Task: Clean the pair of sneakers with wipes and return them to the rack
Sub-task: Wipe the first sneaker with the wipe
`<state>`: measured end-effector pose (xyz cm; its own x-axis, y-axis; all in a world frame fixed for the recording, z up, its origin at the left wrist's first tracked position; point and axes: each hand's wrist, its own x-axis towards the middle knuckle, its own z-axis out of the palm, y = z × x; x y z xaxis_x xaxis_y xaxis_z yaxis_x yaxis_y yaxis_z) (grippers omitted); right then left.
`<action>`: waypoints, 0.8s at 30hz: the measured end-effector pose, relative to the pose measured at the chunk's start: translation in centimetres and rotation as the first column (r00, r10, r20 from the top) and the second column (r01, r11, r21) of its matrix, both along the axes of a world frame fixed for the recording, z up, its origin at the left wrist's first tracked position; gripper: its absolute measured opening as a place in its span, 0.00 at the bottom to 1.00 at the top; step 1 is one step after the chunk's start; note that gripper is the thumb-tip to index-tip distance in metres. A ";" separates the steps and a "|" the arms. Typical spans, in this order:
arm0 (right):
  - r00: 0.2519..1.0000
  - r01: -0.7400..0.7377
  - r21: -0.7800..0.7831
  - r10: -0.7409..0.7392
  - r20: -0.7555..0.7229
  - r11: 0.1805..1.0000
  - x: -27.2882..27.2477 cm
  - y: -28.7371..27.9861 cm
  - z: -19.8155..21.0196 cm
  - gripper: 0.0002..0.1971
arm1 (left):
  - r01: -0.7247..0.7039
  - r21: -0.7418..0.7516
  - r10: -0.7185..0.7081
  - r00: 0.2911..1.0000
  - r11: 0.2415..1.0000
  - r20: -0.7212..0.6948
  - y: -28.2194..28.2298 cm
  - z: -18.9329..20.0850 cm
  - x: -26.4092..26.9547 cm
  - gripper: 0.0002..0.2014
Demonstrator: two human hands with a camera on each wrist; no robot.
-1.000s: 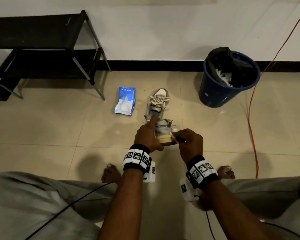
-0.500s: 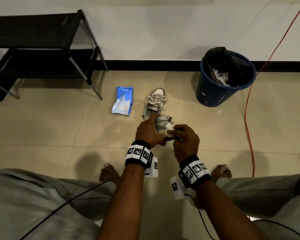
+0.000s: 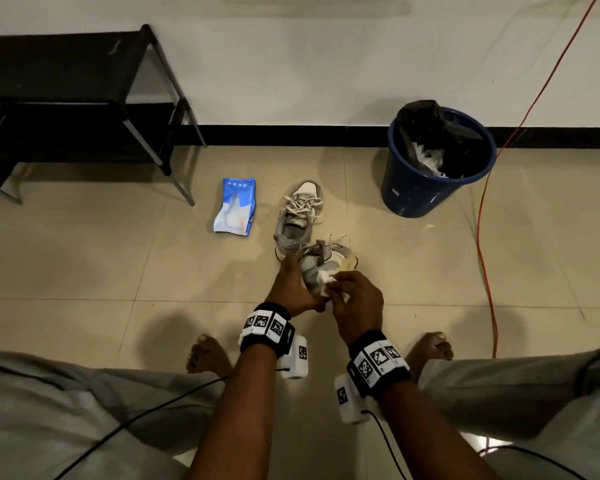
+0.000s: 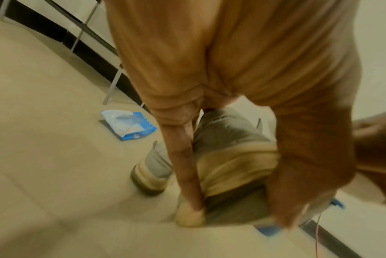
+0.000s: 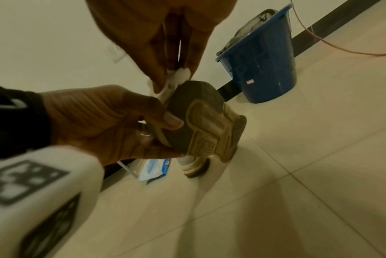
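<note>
Tiled floor (image 3: 84, 258): L hand (image 3: 291, 289) fingers grip raised sneaker (image 3: 323, 263); R hand (image 3: 355, 303) fingers pinch wipe (image 3: 324, 277) against it.

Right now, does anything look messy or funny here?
Nothing is spilled or broken. The grey sneaker on the floor has loose, untied laces, and its pair, the held grey sneaker, is tipped sideways in the left hand for wiping.

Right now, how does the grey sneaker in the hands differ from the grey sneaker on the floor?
The held grey sneaker is off the tiles, gripped by the left hand; the grey sneaker on the floor stands on its sole, untouched. The held one is tipped sideways, its tan sole showing in the right wrist view; the floor one shows its laces. The right hand presses a white wipe to the held one only. Both are grey with white laces.
</note>
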<state>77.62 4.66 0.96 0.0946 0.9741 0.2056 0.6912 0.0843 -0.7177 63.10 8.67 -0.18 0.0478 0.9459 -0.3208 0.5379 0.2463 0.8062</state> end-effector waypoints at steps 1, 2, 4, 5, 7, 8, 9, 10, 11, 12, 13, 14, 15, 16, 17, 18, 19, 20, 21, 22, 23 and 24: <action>1.000 0.001 -0.010 -0.001 -0.012 1.000 0.1 0.1 -0.3 0.07 | -0.023 -0.007 0.023 1.000 1.000 -0.009 -0.3 -0.4 0.1 0.53; 0.999 -0.008 -0.004 0.008 -0.040 1.000 -0.1 0.2 -0.4 0.08 | -0.055 -0.002 0.055 0.998 0.999 0.008 -0.4 -0.8 0.1 0.53; 0.990 -0.056 0.018 0.058 -0.125 0.998 -0.8 0.5 0.0 0.11 | -0.109 0.031 0.107 0.993 0.994 0.050 -0.4 -0.8 -0.3 0.55; 0.985 -0.086 0.021 0.089 -0.147 0.996 -1.1 0.8 0.1 0.13 | -0.123 0.059 0.120 0.992 0.991 0.047 -0.2 -0.7 -0.4 0.56; 0.985 -0.103 0.020 0.104 -0.135 0.995 -1.0 1.6 -0.2 0.16 | -0.138 0.114 0.137 0.991 0.984 0.015 0.0 -0.2 -1.0 0.56; 0.989 -0.065 0.027 0.068 -0.132 0.997 -0.7 2.2 -0.7 0.16 | -0.138 0.121 0.141 0.990 0.983 -0.013 0.3 0.0 -1.4 0.57; 0.990 -0.009 0.018 0.012 -0.139 1.000 -0.2 3.0 -1.3 0.16 | -0.132 0.111 0.138 0.990 0.985 -0.042 0.7 0.2 -1.9 0.57; 0.985 0.026 -0.022 -0.029 -0.169 0.999 0.0 3.4 -1.8 0.16 | -0.109 0.079 0.115 0.990 0.991 -0.078 1.0 0.4 -2.3 0.58; 0.984 0.014 -0.054 -0.024 -0.178 0.998 0.0 3.4 -2.1 0.17 | -0.077 0.037 0.080 0.990 0.996 -0.118 1.4 0.6 -2.7 0.58; 0.986 -0.038 -0.055 0.028 -0.167 0.998 -0.7 3.0 -2.1 0.19 | -0.055 -0.004 0.053 0.986 0.998 -0.159 1.8 0.7 -3.1 0.57; 0.987 -0.115 -0.028 0.111 -0.114 0.993 -1.6 2.2 -1.9 0.21 | -0.047 -0.036 0.039 0.982 0.998 -0.187 2.1 0.8 -3.4 0.56; 0.979 -0.197 -0.008 0.196 -0.057 0.980 -2.6 1.4 -1.6 0.22 | -0.051 -0.062 0.038 0.979 0.997 -0.201 2.2 0.8 -3.6 0.54; 0.966 -0.258 0.005 0.258 -0.008 0.966 -3.1 0.9 -1.3 0.22 | -0.057 -0.072 0.041 0.978 0.996 -0.204 2.2 0.7 -3.8 0.53; 0.953 -0.300 0.017 0.299 0.052 0.954 -3.2 1.1 -1.3 0.22 | -0.066 -0.079 0.049 0.978 0.995 -0.203 2.1 0.5 -4.0 0.52; 0.951 -0.295 0.021 0.291 0.106 0.955 -3.0 1.9 -1.6 0.21 | -0.070 -0.081 0.053 0.980 0.994 -0.192 2.1 0.4 -4.2 0.52; 0.967 -0.229 0.013 0.226 0.122 0.973 -2.5 3.0 -2.1 0.19 | -0.069 -0.081 0.053 0.982 0.994 -0.182 2.0 0.3 -4.3 0.52; 0.987 -0.128 -0.014 0.129 0.097 0.992 -2.2 4.0 -2.5 0.17 | -0.064 -0.075 0.050 0.984 0.995 -0.174 1.8 0.2 -4.6 0.53; 0.995 -0.063 -0.037 0.066 0.077 0.997 -2.1 4.4 -2.6 0.15 | -0.063 -0.067 0.052 0.985 0.996 -0.162 1.7 0.2 -4.7 0.54; 0.995 -0.054 -0.040 0.057 0.082 0.998 -2.3 4.2 -2.6 0.14 | -0.071 -0.063 0.061 0.988 0.995 -0.144 1.5 0.0 -4.9 0.53; 0.988 -0.106 -0.033 0.109 0.105 0.994 -3.1 3.5 -2.5 0.14 | -0.089 -0.066 0.080 0.988 0.994 -0.129 1.4 -0.3 -5.1 0.51; 0.967 -0.212 -0.010 0.211 0.143 0.977 -3.8 2.4 -2.3 0.15 | -0.100 -0.074 0.091 0.989 0.992 -0.118 1.3 -0.5 -5.4 0.49; 0.936 -0.311 0.008 0.305 0.176 0.950 -4.1 1.8 -2.5 0.16 | -0.101 -0.086 0.091 0.989 0.991 -0.119 1.1 -0.9 -5.6 0.47</action>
